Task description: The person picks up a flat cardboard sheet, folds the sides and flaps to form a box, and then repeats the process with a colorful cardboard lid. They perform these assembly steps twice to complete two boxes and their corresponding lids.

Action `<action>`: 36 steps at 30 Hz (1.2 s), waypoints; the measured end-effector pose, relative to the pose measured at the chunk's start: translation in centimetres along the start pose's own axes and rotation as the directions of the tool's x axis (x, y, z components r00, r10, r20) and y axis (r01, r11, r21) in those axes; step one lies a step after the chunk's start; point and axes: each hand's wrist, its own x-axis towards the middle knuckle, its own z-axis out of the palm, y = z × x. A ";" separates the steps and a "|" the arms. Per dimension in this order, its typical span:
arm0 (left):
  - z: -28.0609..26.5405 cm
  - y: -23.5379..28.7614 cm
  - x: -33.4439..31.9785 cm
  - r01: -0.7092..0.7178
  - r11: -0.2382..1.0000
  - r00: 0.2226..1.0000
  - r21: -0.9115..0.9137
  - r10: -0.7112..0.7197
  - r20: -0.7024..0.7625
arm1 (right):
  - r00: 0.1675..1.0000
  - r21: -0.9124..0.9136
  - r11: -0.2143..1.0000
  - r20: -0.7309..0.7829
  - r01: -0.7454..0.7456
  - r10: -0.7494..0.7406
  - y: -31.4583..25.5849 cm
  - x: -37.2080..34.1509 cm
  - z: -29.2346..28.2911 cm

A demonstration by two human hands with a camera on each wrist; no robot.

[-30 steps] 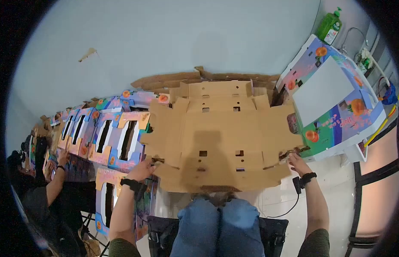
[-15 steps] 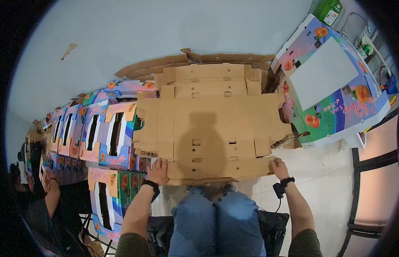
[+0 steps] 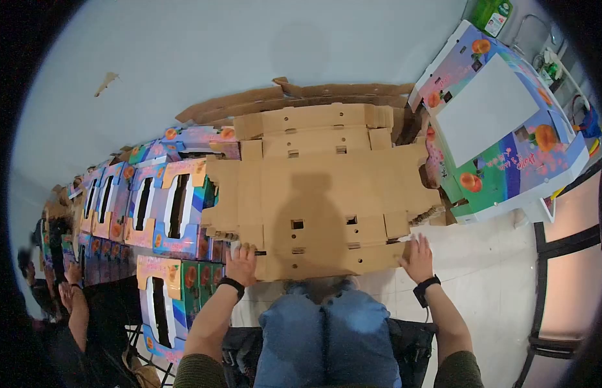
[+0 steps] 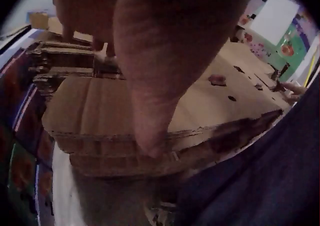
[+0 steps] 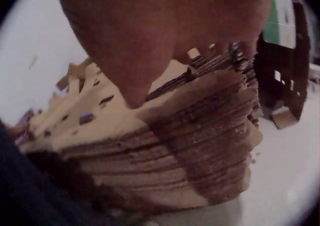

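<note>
A flat brown cardboard blank (image 3: 314, 187) with slots, small holes and notched flaps lies in front of me, on top of a stack of similar blanks (image 5: 165, 161) whose layered edges show in the right wrist view. My left hand (image 3: 241, 262) rests on its near left corner, fingers pointing away from me. In the left wrist view, that thumb (image 4: 155, 131) reaches down over the cardboard edge. My right hand (image 3: 417, 260) touches the near right corner with fingers straight, its thumb tip (image 5: 135, 98) at the top edge.
Printed peach boxes (image 3: 178, 207) stand in rows at the left, with another person's arm (image 3: 75, 304) beside them. On the right is a printed box sheet (image 3: 501, 129) with a white panel. A green pump bottle (image 3: 492, 16) stands behind it. Brown cardboard (image 3: 294, 94) leans on the wall.
One second ago both hands held the blank by its sides, nearer my view. It has since settled onto the stack, and my hands have moved to its near corners, the right fingers now straightened.
</note>
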 end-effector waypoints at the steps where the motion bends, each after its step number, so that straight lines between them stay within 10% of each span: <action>1: 0.6 0.0 0.4 -0.026 0.998 0.998 0.051 0.029 -0.061 | 0.992 -0.031 0.996 0.093 0.088 -0.084 -1.7 -0.1 -2.3; 10: 2.8 2.7 1.3 -0.032 0.977 0.987 0.209 -0.002 0.159 | 0.960 -0.063 0.970 0.171 0.233 -0.220 -1.8 -1.1 2.1; 13: 5.8 2.5 2.0 0.001 0.942 1.000 0.335 -0.006 0.014 | 0.947 -0.076 0.958 0.193 0.277 -0.258 -1.2 -1.1 2.9; 19: 0.9 2.8 1.0 -0.024 0.996 0.972 0.090 0.002 0.235 | 0.948 -0.015 0.970 0.214 0.243 -0.235 -1.4 -1.0 3.3; 22: 6.0 2.2 2.1 -0.004 0.979 0.992 0.206 -0.021 0.121 | 0.946 -0.034 0.972 0.239 0.232 -0.218 -1.6 -0.8 3.1; 25: 9.5 1.6 2.8 0.104 0.909 0.938 0.402 0.045 -0.344 | 0.919 -0.015 0.960 0.292 0.279 -0.263 -1.4 0.1 1.8; 26: 7.6 1.9 3.2 0.014 0.968 1.000 0.249 -0.019 0.016 | 0.905 0.013 0.967 0.349 0.253 -0.242 -1.3 0.5 1.1; 29: -5.1 2.4 0.3 -0.084 0.991 0.960 0.105 0.053 0.274 | 0.890 0.125 0.981 0.415 0.151 -0.190 -1.1 2.1 -2.2; 31: -8.8 0.1 -0.8 -0.042 0.971 0.944 -0.236 0.116 0.308 | 0.926 0.266 0.962 0.342 0.067 -0.159 -0.5 1.9 -4.5; 32: -9.9 -1.0 -1.6 -0.014 0.917 0.937 -0.399 0.151 0.315 | 0.826 0.065 0.911 0.399 0.407 -0.397 1.2 1.9 -5.3; 35: -10.3 -5.7 -6.0 -0.092 0.411 0.956 -0.907 0.290 0.034 | 0.910 0.289 0.955 0.374 0.067 -0.177 2.2 -1.6 -9.4; 36: -8.1 -7.9 -7.6 -0.111 0.517 0.983 -0.849 0.181 -0.018 | 0.934 0.284 0.958 0.335 0.028 -0.126 2.9 -3.3 -10.2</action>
